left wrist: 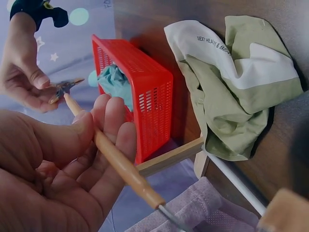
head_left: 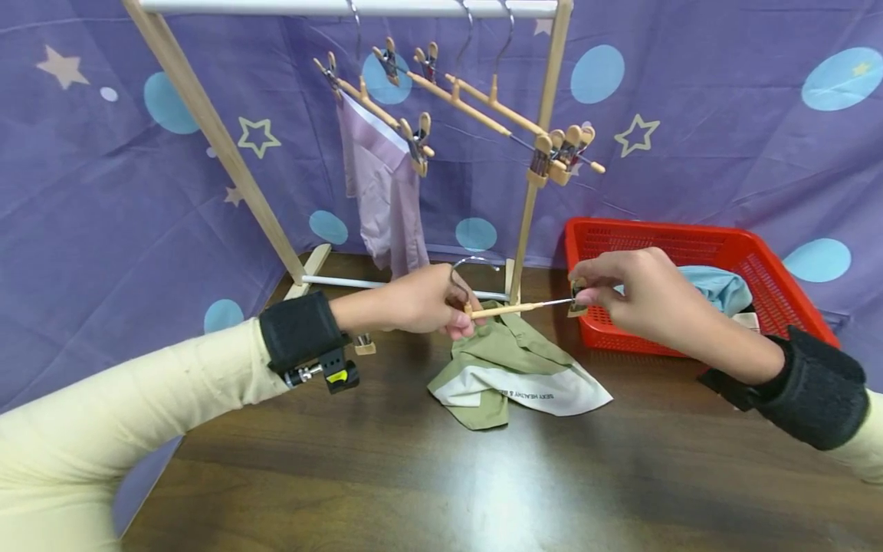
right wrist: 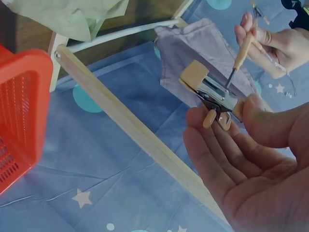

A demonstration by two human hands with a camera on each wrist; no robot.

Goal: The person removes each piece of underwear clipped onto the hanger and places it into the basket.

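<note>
My left hand (head_left: 422, 297) holds a wooden clip hanger (head_left: 507, 310) by its bar, the thumb on one side and the fingers on the other. With thumb and fingers, my right hand (head_left: 651, 303) pinches the clip (right wrist: 217, 94) at the hanger's right end. The hanger's other clip (head_left: 365, 344) shows below the left wrist. Beneath the hanger, an olive-green and white garment (head_left: 476, 356) with printed lettering lies spread on the table. Neither clip has cloth in it.
A white rail (head_left: 276, 6) on a wooden frame carries several clip hangers, one bearing a lilac garment (head_left: 379, 192). To the right, a red basket (head_left: 779, 268) contains a light-blue cloth (head_left: 720, 287). A patterned purple curtain (head_left: 690, 169) hangs behind the brown table (head_left: 414, 475).
</note>
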